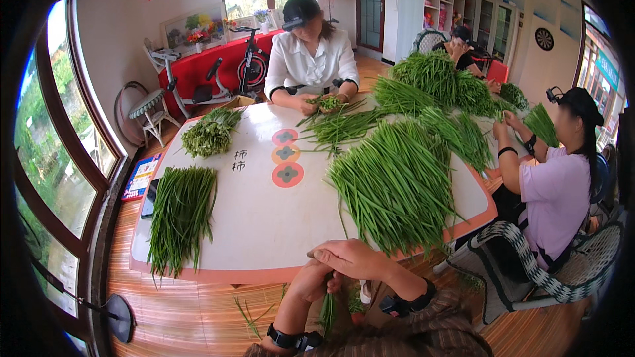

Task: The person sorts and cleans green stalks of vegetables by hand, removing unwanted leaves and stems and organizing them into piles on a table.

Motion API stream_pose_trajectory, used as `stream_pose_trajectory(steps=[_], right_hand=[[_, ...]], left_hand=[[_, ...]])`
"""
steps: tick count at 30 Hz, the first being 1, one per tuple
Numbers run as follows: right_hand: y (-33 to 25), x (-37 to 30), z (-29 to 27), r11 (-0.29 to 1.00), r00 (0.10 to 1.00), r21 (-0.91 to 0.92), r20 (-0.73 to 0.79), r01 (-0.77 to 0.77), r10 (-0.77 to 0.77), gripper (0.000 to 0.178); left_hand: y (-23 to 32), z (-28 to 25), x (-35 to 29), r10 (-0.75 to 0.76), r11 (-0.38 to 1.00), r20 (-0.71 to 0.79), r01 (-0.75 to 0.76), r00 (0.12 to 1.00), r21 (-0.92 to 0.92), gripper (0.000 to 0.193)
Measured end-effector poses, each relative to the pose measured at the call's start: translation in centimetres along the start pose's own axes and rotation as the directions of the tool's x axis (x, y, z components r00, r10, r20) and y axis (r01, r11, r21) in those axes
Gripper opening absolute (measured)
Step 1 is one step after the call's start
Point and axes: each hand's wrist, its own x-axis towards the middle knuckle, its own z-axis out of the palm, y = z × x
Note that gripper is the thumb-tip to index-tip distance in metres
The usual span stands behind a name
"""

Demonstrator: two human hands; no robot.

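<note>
Just past the table's near edge, over my lap, my left hand (309,283) is closed round a small bunch of green chives (327,312). The leaves hang down below the fist. My right hand (354,259) lies across the top of the left one, its fingers stretched out together and touching it; its palm side is hidden. A big heap of long chives (397,188) lies in front of me to the right. Farther left on the table are a neat pile of chives (180,215) and a bundle with pale buds (210,132).
A white table (264,225) with an orange rim stretches before me. Across it a person in white (314,63) handles greens; a person in lilac (555,178) sits at the right beside a woven chair (529,271). Loose leaves (251,317) lie on the floor.
</note>
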Motion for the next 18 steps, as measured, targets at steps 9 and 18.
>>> stream_pose_trajectory(steps=[9, 18], right_hand=[[6.7, 6.0, -6.9, 0.808, 0.914, -0.519, -0.402, -0.279, 0.057, 0.028], [13.0, 11.0, -8.3, 0.500, 0.791, -0.617, -0.525, -0.608, 0.314, 0.037]], left_hand=[[1.1, -2.0, 0.4, 0.095, 0.984, 0.095, -0.079, 0.991, -0.159, 0.021], [1.0, -3.8, -0.2, 0.132, 0.973, -0.036, -0.137, 0.991, -0.186, 0.022]])
